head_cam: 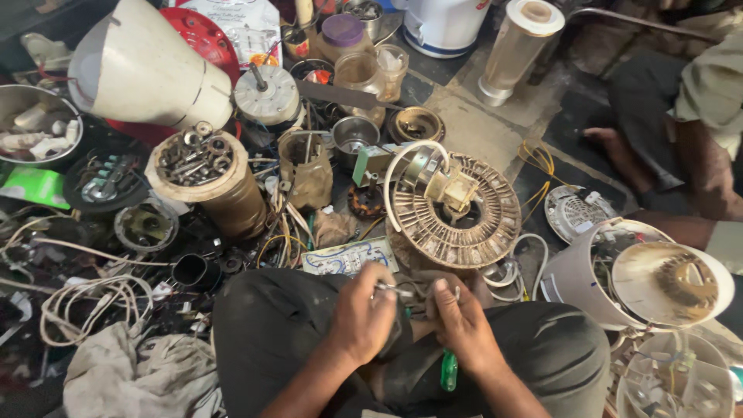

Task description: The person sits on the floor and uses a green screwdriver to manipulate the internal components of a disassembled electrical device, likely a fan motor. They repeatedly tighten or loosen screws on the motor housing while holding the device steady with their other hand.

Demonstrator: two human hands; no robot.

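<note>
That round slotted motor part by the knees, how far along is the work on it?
Done: the round slotted motor part lies bare on the floor, out of any casing. In hand: the left hand pinches a thin metal tool tip, the right hand grips a green-handled screwdriver, both at a small part between the knees. Left: the white housing lies open beside it.

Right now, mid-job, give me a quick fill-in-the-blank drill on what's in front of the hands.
1. The screwdriver under the right hand has a ____ handle.
2. The tin left of the round motor grille is full of ____.
3. The circuit board lies just beyond the ____ hand.
4. The pale cloth lies at the person's ____ side.

Missing words: green; nuts and bolts; left; left
</note>
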